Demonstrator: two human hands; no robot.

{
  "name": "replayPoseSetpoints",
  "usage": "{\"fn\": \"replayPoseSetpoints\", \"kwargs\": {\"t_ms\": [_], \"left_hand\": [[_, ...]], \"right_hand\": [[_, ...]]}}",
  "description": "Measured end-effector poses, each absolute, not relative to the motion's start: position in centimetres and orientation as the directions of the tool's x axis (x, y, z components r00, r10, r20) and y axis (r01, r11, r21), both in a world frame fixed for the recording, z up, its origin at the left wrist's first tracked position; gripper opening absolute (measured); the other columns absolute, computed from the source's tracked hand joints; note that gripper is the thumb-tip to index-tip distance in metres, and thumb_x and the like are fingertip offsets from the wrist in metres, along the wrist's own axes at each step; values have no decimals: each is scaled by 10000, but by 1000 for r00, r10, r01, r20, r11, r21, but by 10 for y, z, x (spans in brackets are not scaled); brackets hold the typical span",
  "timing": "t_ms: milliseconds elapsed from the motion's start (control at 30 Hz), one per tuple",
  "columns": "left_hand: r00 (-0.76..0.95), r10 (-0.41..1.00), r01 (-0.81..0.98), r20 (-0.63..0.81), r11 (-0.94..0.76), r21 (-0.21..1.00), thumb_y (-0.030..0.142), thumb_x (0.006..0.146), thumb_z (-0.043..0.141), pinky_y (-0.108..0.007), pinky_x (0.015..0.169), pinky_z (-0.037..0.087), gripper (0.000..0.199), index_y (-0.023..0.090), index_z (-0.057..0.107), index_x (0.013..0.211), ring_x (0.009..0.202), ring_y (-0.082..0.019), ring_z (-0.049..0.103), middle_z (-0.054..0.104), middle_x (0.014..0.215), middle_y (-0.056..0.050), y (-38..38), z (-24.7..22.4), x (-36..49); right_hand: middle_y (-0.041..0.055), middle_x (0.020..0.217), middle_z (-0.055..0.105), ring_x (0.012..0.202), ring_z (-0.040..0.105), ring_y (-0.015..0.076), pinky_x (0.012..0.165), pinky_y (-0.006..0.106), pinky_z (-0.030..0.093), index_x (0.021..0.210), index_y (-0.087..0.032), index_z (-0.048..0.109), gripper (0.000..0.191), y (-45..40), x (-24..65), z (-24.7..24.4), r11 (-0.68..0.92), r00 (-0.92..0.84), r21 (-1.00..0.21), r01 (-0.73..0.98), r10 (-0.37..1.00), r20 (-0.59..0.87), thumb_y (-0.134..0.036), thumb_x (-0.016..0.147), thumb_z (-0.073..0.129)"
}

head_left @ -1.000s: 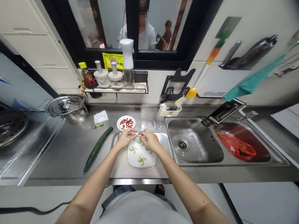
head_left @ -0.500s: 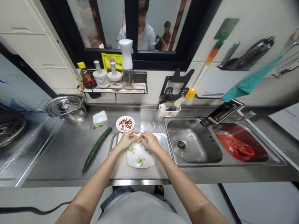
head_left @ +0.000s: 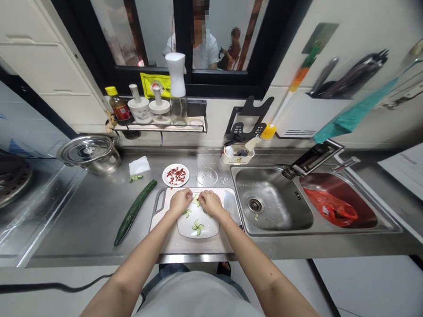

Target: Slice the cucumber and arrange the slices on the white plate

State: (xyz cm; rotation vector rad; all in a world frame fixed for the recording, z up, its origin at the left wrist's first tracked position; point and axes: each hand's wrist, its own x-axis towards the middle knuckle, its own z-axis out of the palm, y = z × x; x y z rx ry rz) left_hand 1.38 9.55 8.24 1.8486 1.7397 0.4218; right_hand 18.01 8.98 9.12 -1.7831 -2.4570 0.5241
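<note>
Cucumber slices (head_left: 197, 227) lie fanned into small pinwheels on the white plate (head_left: 212, 229), one each at 12, 3, 6 and 9 o'clock (the one at 3 is partly covered by the right hand). The left hand (head_left: 181, 201) is over the plate's 11 o'clock edge, its fingers curled and the tips drawn close together. The right hand (head_left: 210, 202) is at 1 o'clock, fingers likewise bent inward, with a narrow gap between the two sets of tips. The 12 o'clock pinwheel shows in that gap; whether either hand grips a piece, I cannot tell.

The step in hand looks like setting or adjusting that far pinwheel. I judge that the next move calls for a light touch that leaves neighbouring slices in place.

Under the plate is a cutting board (head_left: 175, 245). Just beyond, at 11 o'clock, a small dish (head_left: 164, 177) holds red bits (head_left: 177, 175), and a clear round dish (head_left: 207, 176) sits at 1. A long cucumber (head_left: 134, 213) lies at 9, a tissue (head_left: 139, 165) farther off at 10.

At 3 o'clock comes the sink (head_left: 277, 197). The hands and wrists are the main obstruction, crowding the plate's far half; the red bits are within easy reach.
</note>
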Motion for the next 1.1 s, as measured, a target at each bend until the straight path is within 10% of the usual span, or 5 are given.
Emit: {"fn": "replayPoseSetpoints", "kwargs": {"t_ms": [1100], "left_hand": [[149, 976, 905, -160, -70, 419, 298, 862, 520, -294, 795, 372, 187, 212, 664, 943, 955, -219, 589, 697, 939, -69, 95, 82, 38]], "right_hand": [[91, 1003, 663, 932, 547, 193, 779, 279, 343, 967, -178, 635, 222, 95, 175, 80, 261, -315, -264, 928, 930, -187, -236, 922, 426]]}}
